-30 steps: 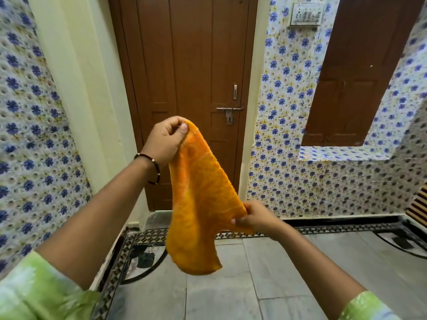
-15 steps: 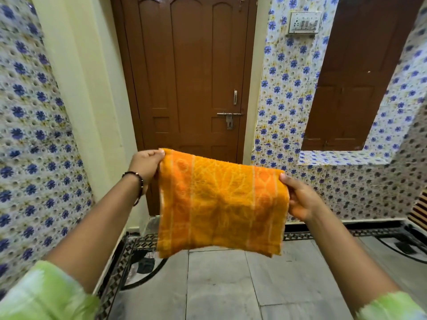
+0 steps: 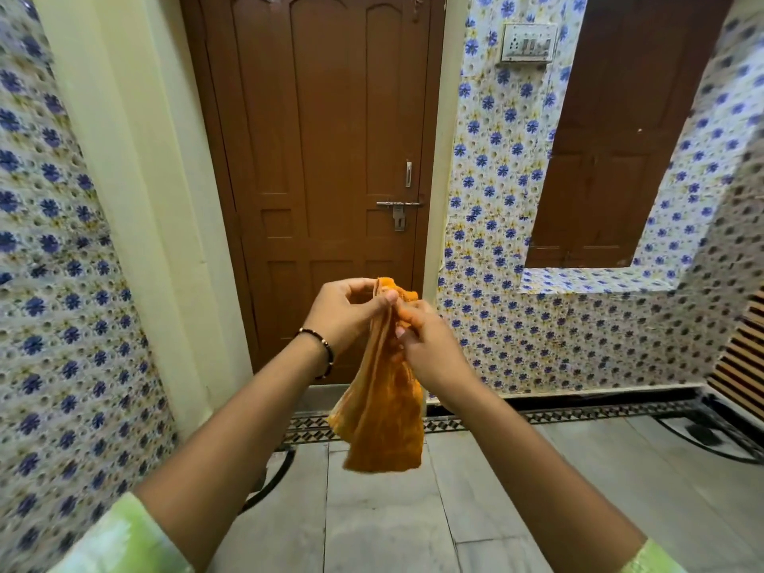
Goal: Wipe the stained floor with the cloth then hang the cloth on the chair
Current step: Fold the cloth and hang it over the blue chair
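**Cloth gathered between both hands, mid-air, facing the door**

Cloth is orange, bunched into a loose vertical bundle, hanging in the air in front of me above the floor. Its top end pokes out above my fingers; the bottom hangs free, not touching the tiles.

My left hand pinches the top of the cloth, thumb against fingertips, closed on the fabric. My right hand sits just beside it and slightly lower, fingers curled into the same bundle, also closed on the cloth. The two hands touch or nearly touch at the fingertips. A dark bead bracelet is on my left wrist. Pale green sleeves show at the bottom corners.

Behind the cloth is a brown wooden door, shut, with a metal latch on its right side. Blue-flower tiles cover the walls on both sides. A switchboard is mounted high right of the door. Floor is grey stone with a patterned border strip along the wall. I see no chair in view.
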The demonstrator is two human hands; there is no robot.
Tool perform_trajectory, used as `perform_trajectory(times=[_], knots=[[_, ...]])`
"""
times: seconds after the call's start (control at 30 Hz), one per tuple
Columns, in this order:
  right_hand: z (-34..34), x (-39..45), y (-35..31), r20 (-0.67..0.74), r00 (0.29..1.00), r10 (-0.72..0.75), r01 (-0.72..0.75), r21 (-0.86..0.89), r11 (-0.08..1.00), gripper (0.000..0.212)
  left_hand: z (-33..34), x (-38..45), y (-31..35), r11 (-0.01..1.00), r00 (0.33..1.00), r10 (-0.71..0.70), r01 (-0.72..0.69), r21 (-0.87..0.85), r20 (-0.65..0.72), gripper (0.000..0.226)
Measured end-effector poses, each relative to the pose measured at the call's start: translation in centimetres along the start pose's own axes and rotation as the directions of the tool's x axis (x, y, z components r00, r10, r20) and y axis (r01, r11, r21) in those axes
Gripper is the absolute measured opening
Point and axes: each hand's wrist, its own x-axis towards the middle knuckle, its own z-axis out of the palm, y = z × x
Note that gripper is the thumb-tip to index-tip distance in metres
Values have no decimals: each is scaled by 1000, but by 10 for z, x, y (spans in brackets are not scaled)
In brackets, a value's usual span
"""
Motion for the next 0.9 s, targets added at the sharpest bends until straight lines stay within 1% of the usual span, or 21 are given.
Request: perform_trajectory(times=[0.07,0.1,0.13,0.17,0.2,0.23,0.27,0.3,0.33,0.37,0.4,0.43,0.47,0.53,0.6,0.67,0.73,0.77,0.83,0.87,0.9], knots=[[-4,-1,0,60,998,-23,27,-84,996,43,-5,-1,-2,992,997,64,-59,110,-48,19],[-8,-2,-1,41,999,-35,39,-90,995,42,-8,-2,-1,990,995,75,-65,129,-72,21],[-13,-1,-4,-15,998,-67,65,-98,993,41,-11,-4,0,990,994,80,-71,120,-74,22],[-21,1,-7,-82,990,-116,103,-141,985,41,-14,-5,2,992,996,81,-75,104,-49,22],[-28,5,-11,-115,977,-178,150,-222,964,46,-16,-6,6,991,996,88,-88,96,-2,21],[-36,9,-14,-80,972,-223,188,-308,932,56,-18,-8,11,989,993,102,-107,104,54,20],[-43,14,-17,20,977,-211,204,-369,907,64,-20,-9,15,985,988,117,-129,118,103,19],[-49,19,-20,155,977,-146,197,-398,896,65,-22,-10,19,980,981,135,-153,131,136,19],[-53,24,-21,291,955,-48,165,-390,906,57,-24,-9,21,975,977,150,-172,143,152,18],[-56,27,-19,405,913,56,110,-376,920,43,-28,-8,21,969,975,160,-185,162,155,16],[-59,30,-15,457,879,135,58,-384,921,30,-32,-6,20,961,974,171,-198,192,148,15],[-62,32,-10,461,871,170,29,-394,919,22,-37,-5,17,953,975,175,-203,223,138,14],[-65,34,-6,445,878,178,14,-396,918,17,-42,-5,14,949,977,172,-198,245,122,14],[-71,33,-2,411,899,154,-10,-330,944,12,-51,-5,7,949,985,150,-166,266,80,14],[-75,29,-6,375,919,123,-73,-145,987,9,-59,-7,5,959,990,130,-140,244,57,14],[-77,23,-12,309,946,94,-119,65,991,10,-64,-10,6,977,991,120,-130,168,64,13],[-77,20,-20,225,971,78,-128,214,968,10,-71,-12,11,992,990,122,-123,19,67,15],[-75,18,-26,193,978,78,-128,262,957,9,-75,-10,13,991,991,118,-113,-69,64,22],[-73,20,-42,160,984,79,-128,326,937,9,-83,-5,11,963,994,88,-67,-260,71,41],[-71,23,-50,147,986,73,-121,351,929,9,-84,-4,7,939,993,59,-20,-342,102,56],[-70,29,-59,125,989,75,-117,373,920,10,-80,-3,0,928,988,11,47,-370,154,72]])
